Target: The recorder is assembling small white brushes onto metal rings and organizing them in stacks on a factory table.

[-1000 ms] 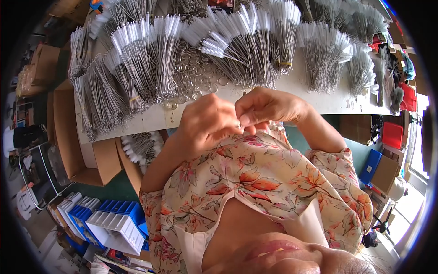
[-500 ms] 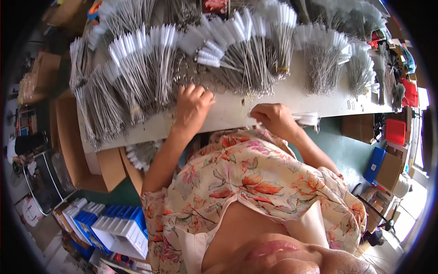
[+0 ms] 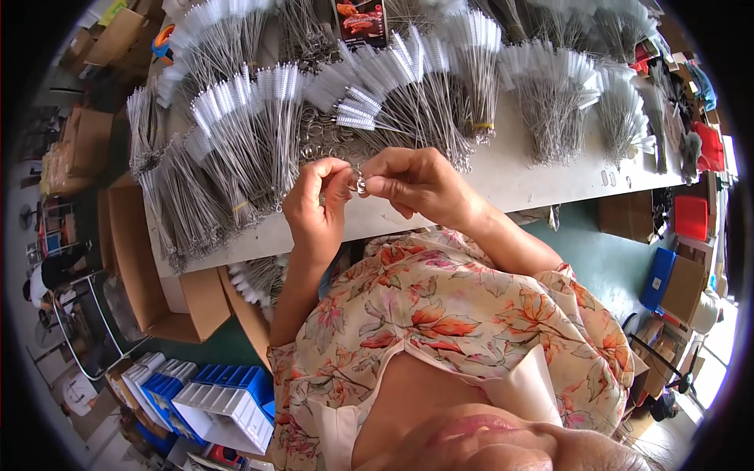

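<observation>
Both hands meet over the table's near edge, thumbs and fingers pinched. Between their fingertips is a shiny metal ring (image 3: 360, 185). My left hand (image 3: 316, 206) is closed on it. My right hand (image 3: 424, 185) is closed against it from the right; whatever else lies within those fingers is hidden. Just beyond the hands, loose metal rings (image 3: 318, 132) lie scattered on the table. Wire-handled brushes with white bristles stand in bunches around them, one bunch (image 3: 279, 129) to the left and another (image 3: 416, 94) beyond my right hand, their looped wire ends toward me.
More brush bunches (image 3: 554, 102) spread along the white table (image 3: 503, 177). A dark printed packet (image 3: 362, 22) lies at the back. Below left are an open cardboard box (image 3: 169, 310) and blue and white plastic bins (image 3: 224, 408). At right are a red container (image 3: 691, 217) and a blue one (image 3: 658, 279).
My left hand has come back toward me from the loose rings, now with a metal ring. My right hand has moved left and up, and the two hands now meet.
</observation>
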Demonstrator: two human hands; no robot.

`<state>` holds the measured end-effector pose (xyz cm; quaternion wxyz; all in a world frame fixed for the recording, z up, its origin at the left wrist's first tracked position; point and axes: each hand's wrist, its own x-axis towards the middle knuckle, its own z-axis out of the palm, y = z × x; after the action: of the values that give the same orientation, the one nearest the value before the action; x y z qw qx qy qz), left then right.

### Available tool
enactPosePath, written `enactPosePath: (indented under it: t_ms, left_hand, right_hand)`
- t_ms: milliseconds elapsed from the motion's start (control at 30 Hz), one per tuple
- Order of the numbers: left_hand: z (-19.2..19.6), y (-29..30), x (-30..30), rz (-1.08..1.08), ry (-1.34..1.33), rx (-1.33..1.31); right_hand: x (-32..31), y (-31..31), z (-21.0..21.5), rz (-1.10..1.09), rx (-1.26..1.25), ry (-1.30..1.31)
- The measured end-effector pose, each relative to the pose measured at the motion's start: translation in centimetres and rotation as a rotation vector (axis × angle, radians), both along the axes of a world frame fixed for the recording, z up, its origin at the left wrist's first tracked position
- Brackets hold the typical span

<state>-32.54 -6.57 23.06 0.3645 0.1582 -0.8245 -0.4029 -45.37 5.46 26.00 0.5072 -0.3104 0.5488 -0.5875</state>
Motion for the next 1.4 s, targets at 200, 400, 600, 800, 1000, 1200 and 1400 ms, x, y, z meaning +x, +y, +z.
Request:
enactPosePath:
  t_ms: [200,400,600,800,1000,1200,1400]
  left_hand:
    - [0.1,0.6,-0.5,-0.118,0.189,0.633]
    - [-0.2,0.4,-0.1,-0.316,0.265,1.444]
    - [1.7,-0.9,-0.2,-0.176,0.087,-0.392]
    - [1.3,-0.4,-0.6,-0.340,0.063,1.022]
    - [0.7,-1.1,0.1,-0.663,0.067,1.387]
    - [3.6,-1.8,0.7,-0.585,-0.133,1.118]
    - [5.6,-1.4,1.1,-0.395,-0.178,0.633]
  right_hand:
    - [0.9,-0.2,-0.4,0.010,-0.130,-0.066]
    - [1.7,-0.2,-0.1,-0.094,-0.328,0.259]
    - [0.8,0.5,0.7,-0.026,-0.110,-0.058]
    - [1.1,0.7,-0.1,-0.130,-0.394,0.367]
    - [1.1,1.1,-0.8,-0.160,-0.594,0.936]
    - [0.4,1.4,-0.1,-0.074,-0.614,1.415]
    - [0.5,0.7,-0.3,-0.096,-0.559,1.185]
